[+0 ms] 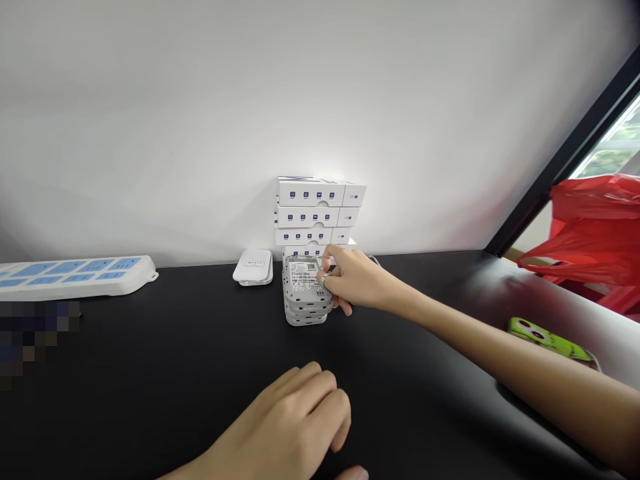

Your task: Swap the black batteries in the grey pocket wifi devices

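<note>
Several pale grey devices with rounded corners form a stack (303, 280) on the black table, a printed label on the top one. My right hand (350, 277) is at the stack's right edge, fingers bent and touching the top device; a ring shows on one finger. Behind the stack stands a pile of white boxes (311, 217) with small blue icons. Nearer to me, my left hand (300, 417) rests over the table with its fingers curled; whether anything is under them is hidden. Left of the devices lies a small pile of white booklets (254, 267).
A white power strip (80, 277) with blue panels lies at the far left by the wall. On the right are a green phone case (547, 340), partly behind my right forearm, and a red plastic bag (600, 227). The table (165, 347) meets a white wall.
</note>
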Demonstrator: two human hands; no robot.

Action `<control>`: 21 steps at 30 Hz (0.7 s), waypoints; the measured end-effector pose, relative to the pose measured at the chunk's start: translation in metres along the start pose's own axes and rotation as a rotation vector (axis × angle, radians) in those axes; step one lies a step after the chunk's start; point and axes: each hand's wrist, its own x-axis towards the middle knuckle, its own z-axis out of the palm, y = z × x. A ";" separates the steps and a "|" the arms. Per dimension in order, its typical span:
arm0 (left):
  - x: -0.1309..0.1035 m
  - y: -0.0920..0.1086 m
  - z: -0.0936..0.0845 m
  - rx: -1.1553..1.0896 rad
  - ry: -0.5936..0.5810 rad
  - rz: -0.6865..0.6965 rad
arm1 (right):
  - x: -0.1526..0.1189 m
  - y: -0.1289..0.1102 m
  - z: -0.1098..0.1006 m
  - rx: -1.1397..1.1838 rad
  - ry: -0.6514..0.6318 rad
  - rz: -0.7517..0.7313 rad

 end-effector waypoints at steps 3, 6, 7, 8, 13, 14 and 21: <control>-0.002 0.001 0.000 -0.021 0.024 -0.027 | 0.000 0.003 0.000 0.016 0.006 -0.015; -0.002 0.000 0.002 -0.020 0.058 -0.033 | 0.000 0.002 0.003 0.026 0.007 -0.026; -0.003 -0.001 0.002 -0.029 0.067 -0.027 | 0.000 0.001 0.003 0.032 0.006 -0.026; -0.003 -0.002 0.003 -0.044 0.071 -0.017 | -0.001 0.000 0.002 0.046 0.003 -0.024; -0.002 -0.003 0.003 -0.031 0.002 -0.012 | -0.006 0.009 -0.027 0.172 -0.100 0.052; -0.001 -0.002 0.002 -0.010 0.005 -0.034 | -0.007 0.016 -0.038 0.141 -0.142 0.063; -0.001 0.000 0.001 -0.006 0.008 -0.053 | 0.004 0.090 -0.080 -0.354 -0.041 -0.026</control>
